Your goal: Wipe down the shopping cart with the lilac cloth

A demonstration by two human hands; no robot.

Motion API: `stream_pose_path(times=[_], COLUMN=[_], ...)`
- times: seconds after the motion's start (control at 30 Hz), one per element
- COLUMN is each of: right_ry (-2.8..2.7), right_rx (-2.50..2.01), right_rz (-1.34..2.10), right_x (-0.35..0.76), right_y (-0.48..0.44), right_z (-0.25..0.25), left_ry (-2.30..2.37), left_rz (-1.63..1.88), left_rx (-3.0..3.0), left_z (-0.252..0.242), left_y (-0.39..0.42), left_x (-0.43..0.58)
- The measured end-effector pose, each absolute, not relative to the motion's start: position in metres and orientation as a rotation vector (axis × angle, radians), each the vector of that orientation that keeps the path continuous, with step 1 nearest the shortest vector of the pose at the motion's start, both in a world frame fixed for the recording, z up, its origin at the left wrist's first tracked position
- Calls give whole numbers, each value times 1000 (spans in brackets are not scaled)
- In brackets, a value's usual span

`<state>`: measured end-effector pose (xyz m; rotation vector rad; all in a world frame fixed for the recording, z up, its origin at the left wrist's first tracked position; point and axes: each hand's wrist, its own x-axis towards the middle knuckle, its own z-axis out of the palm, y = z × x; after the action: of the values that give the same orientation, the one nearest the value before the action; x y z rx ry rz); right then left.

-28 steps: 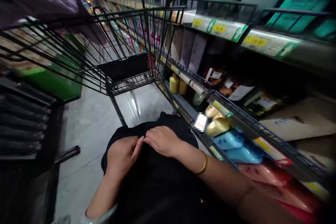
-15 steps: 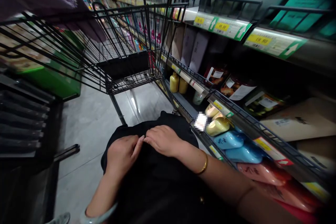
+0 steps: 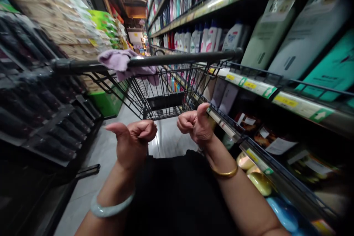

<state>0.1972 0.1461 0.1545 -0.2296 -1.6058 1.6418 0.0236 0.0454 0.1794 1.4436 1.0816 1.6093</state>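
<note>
Left hand [image 3: 132,138], right hand [image 3: 196,127]: each grip an empty fist, cart handle [image 3: 177,59] apart above.

- We see a black wire shopping cart [image 3: 155,92] standing upright on the grey floor [image 3: 105,147] of the aisle. It is seen from the handle end, with the basket running away from us.
- Its handle bar [image 3: 188,58] is a dark round tube, roughly level across the view, right end slightly higher.
- We note a pale purple cloth [image 3: 121,62], crumpled and draped over the left part of the bar, its ends hanging down on the basket side.
- We see a flat black panel [image 3: 166,100] low at the basket's far end.
- The cart's right side is close beside the shelves [image 3: 249,84]; we can't tell if they touch.
</note>
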Motion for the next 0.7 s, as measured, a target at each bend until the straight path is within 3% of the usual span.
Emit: stream_pose_path(times=[0.2, 0.7], right_ry=[-1532, -1512], right_rx=[-115, -167], right_rz=[1665, 1719], right_x=[181, 161], right_y=[173, 174], right_z=[201, 207], left_ry=[884, 762], left_rz=[1695, 1697], left_rx=[1418, 1363], left_z=[227, 219], left_y=[78, 93], left_x=[27, 28])
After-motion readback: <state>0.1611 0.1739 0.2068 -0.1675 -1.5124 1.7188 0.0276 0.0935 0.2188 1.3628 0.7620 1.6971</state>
